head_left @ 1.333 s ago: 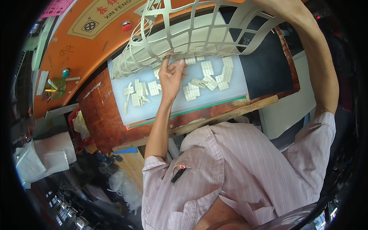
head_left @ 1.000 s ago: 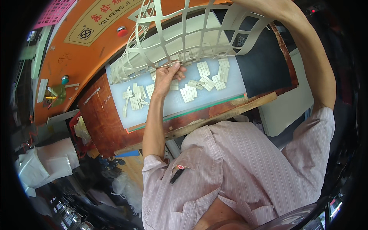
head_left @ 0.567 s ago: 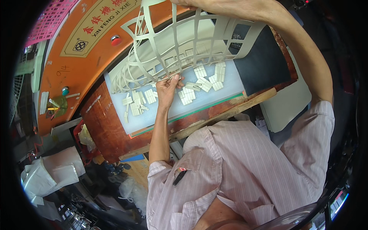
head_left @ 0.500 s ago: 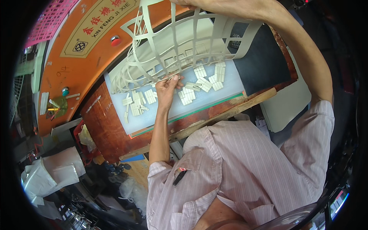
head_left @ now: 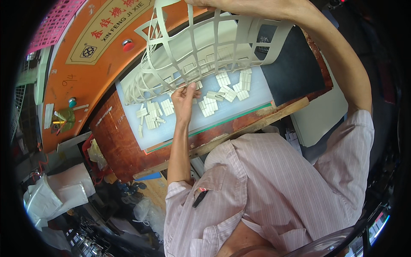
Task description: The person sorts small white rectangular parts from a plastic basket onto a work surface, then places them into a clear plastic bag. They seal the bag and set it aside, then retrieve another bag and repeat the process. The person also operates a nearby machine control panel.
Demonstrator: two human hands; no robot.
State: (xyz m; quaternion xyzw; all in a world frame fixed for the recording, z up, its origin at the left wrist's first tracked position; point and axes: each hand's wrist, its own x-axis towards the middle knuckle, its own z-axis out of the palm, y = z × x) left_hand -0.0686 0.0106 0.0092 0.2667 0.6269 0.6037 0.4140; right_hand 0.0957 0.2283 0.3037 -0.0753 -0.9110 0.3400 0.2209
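Note:
A pale, floppy cut-out sheet (head_left: 193,45), full of rectangular holes, is held up in a curve above a white cutting board (head_left: 180,132). My left hand (head_left: 183,102) pinches its lower edge. At the top of the picture my right hand (head_left: 203,3) grips the sheet's upper part, and the picture's edge partly cuts that hand off. Small pale rectangular pieces lie in clusters on the board, such as one group (head_left: 208,106) just right of my left hand and another group (head_left: 152,115) to its left. The sheet partly covers more pieces behind it.
An orange machine (head_left: 100,79) with a red button (head_left: 128,45) stands at the far left. Right of the board lies a black mat (head_left: 295,64). A wooden strip (head_left: 239,132) runs along the table's near edge. Pale sheets (head_left: 321,120) are stacked below right.
My left hand has shifted slightly left and up along the sheet's lower edge. The sheet's left part has moved a little left. The pieces on the board stay put.

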